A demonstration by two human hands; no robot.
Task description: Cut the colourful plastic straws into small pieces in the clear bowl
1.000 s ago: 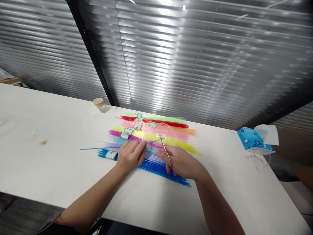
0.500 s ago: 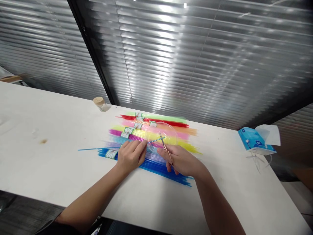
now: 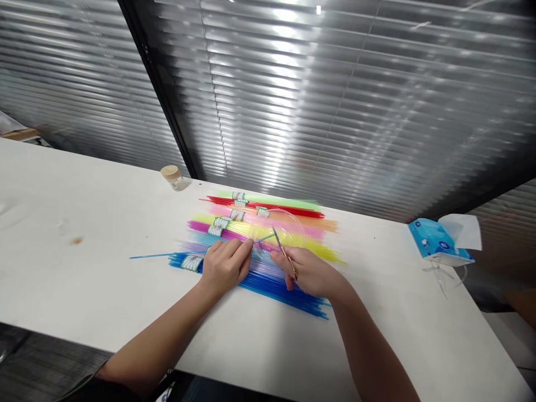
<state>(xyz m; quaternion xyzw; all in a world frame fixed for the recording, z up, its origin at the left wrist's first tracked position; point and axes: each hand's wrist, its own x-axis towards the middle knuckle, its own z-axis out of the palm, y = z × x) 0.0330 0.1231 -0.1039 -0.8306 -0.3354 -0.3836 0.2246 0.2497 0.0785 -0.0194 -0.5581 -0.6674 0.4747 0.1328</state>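
My left hand (image 3: 226,265) is closed round a thin blue stick (image 3: 151,255), whose long end reaches out to the left and whose short end points right. In my right hand (image 3: 312,271) are scissors (image 3: 283,251) with rose-coloured handles. Their blades meet the stick's right end above a clear round bowl (image 3: 302,229). Under and around both hands lie bundles of coloured sticks: dark blue (image 3: 285,293), purple (image 3: 196,226), yellow (image 3: 324,250), red (image 3: 293,210) and others, some with paper labels (image 3: 218,226).
On the white table (image 3: 117,206) a jar with a tan lid (image 3: 171,174) stands at the back left. A blue tissue pack (image 3: 435,240) lies at the right, with a clear strap beside it. Window blinds (image 3: 293,100) rise behind the table's back edge.
The stick has shifted slightly left, and its right end now stops at the scissor blades instead of reaching past them. The blades look more closed.
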